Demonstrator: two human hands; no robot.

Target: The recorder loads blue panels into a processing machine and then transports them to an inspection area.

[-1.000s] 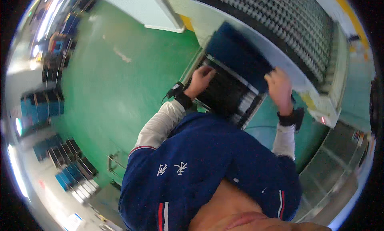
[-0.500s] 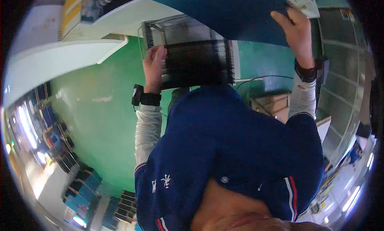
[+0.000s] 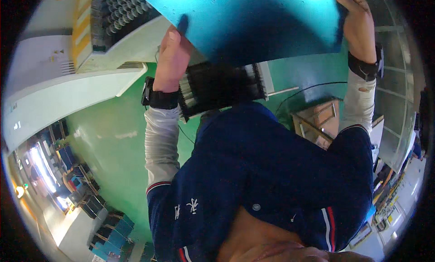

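A flat, glossy blue panel (image 3: 208, 24) is raised at the top of the view, its upper part running out of the picture. My left hand (image 3: 172, 60) grips its left edge, thumb toward me and the other fingers mostly hidden. At the panel's right edge my right hand (image 3: 359, 26) is closed around the upper right part, with fingertips at the picture's rim. Below the panel stands a black slotted rack (image 3: 222, 87), in front of my body and partly covered by the panel; motion blur hides what its slots hold.
A pale machine (image 3: 131, 42) with rows of rollers and a yellow-striped edge stands at the upper left. Wooden frames (image 3: 319, 119) and a black cable (image 3: 312, 84) lie on the green floor to the right. More racks with blue panels (image 3: 111, 235) stand at the lower left.
My left hand has gone up from beside the rack to the panel's left edge. The panel has tilted, its face now bright with reflections. My right hand has shifted up and right.
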